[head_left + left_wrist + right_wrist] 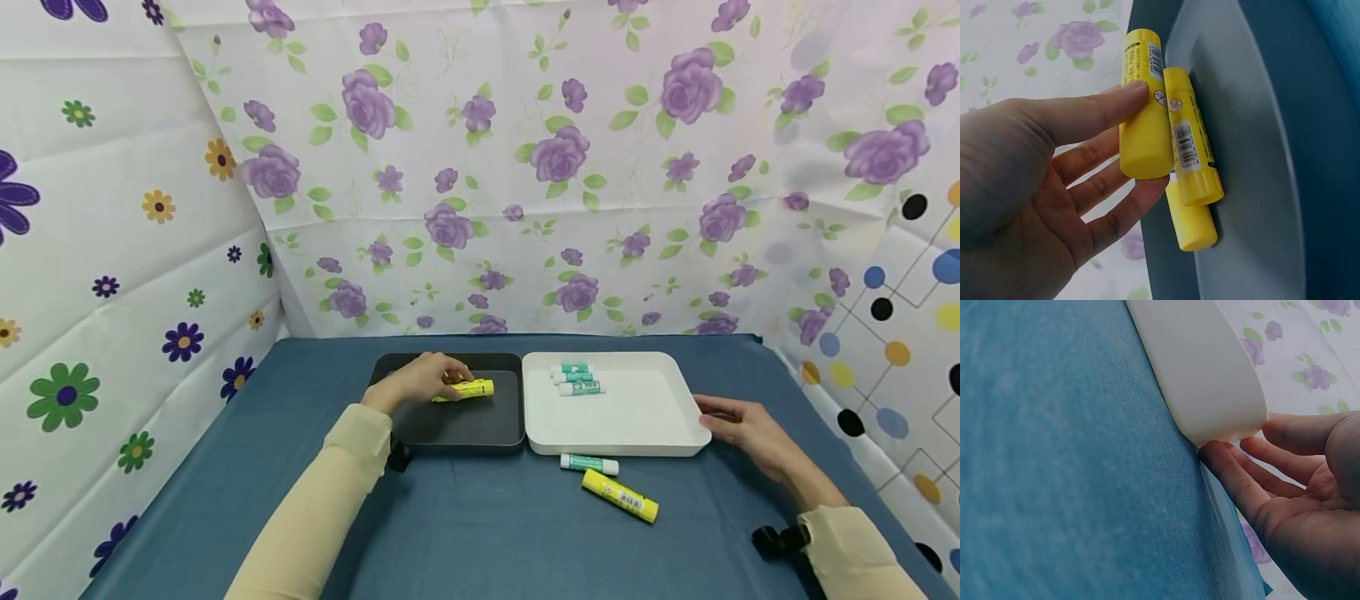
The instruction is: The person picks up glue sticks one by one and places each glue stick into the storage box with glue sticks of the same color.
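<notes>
My left hand (422, 382) pinches a yellow glue stick (1145, 125) between thumb and fingers above the black tray (457, 429). Two more yellow glue sticks lie side by side in that tray, the nearer-looking one (1192, 140) partly covering the other (1192, 225); the head view mostly hides them. At the far right, my right hand (757, 437) grips the right end of the white tray (622, 429), thumb at the rim and a fingertip low on the wall. Three green-and-white glue sticks (581, 388) lie in the white tray.
In front of the white tray, a green-and-white glue stick (589, 464) and a yellow glue stick (620, 496) lie on the blue cloth (487, 533). The two trays stand edge to edge. Flowered sheets (487, 167) hang behind and at the sides.
</notes>
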{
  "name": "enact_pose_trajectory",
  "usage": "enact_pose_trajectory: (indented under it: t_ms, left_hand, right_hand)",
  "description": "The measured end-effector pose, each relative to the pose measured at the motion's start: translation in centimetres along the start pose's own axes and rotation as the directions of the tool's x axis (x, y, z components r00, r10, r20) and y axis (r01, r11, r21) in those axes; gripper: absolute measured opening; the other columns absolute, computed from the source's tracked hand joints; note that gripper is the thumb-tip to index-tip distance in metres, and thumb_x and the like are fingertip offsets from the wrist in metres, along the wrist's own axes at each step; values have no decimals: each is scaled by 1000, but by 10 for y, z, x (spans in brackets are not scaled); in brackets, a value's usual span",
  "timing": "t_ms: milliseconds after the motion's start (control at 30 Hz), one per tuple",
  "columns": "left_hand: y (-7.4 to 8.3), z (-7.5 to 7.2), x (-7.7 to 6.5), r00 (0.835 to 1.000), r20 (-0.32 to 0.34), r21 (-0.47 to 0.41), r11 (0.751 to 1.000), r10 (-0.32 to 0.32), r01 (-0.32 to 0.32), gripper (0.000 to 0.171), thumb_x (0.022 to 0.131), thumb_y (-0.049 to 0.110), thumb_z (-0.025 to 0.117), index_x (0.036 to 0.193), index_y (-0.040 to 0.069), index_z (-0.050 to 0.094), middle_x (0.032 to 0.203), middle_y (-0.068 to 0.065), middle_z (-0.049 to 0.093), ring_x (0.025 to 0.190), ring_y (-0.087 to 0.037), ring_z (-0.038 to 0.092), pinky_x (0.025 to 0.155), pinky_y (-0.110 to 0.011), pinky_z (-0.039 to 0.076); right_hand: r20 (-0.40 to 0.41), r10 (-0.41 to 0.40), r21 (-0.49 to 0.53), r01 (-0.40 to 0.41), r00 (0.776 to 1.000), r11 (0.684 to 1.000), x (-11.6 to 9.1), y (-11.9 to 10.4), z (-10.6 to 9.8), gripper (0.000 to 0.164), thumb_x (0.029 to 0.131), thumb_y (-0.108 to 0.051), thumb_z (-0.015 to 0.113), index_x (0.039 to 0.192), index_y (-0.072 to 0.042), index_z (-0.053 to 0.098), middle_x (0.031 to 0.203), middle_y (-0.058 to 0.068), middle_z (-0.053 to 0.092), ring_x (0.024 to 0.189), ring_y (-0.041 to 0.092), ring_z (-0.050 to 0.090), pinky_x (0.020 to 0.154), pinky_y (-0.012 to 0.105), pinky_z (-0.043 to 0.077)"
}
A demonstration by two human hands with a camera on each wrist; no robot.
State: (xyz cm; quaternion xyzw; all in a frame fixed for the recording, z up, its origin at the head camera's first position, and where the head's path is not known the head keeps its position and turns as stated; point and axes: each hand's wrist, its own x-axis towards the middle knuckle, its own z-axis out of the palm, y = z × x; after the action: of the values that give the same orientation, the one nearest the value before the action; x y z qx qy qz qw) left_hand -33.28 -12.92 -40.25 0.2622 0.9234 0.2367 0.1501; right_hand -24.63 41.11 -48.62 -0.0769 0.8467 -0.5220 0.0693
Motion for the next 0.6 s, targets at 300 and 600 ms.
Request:
enact_pose_trajectory:
  t_ms: [300,600]
  left_hand:
    - [-3,-2,3,999,30,22,999,-33,32,36,97,10,75,132,14,72,123,-9,69,114,-25,64,94,-40,57]
    - [-5,0,9,997,52,65,997,-50,46,34,94,8,77,127,15,74,119,-7,69,110,-23,64,94,-41,57]
  right_hand:
    - [-1,-6,4,6,1000,1000,-1,0,0,64,107,-30,61,157,5,40,151,33,47,109,-8,58,89,18,53]
    - [-1,4,5,-4,1000,1000,0,-1,-1,64,107,-30,61,157,5,40,152,34,46,109,-9,58,89,18,53]
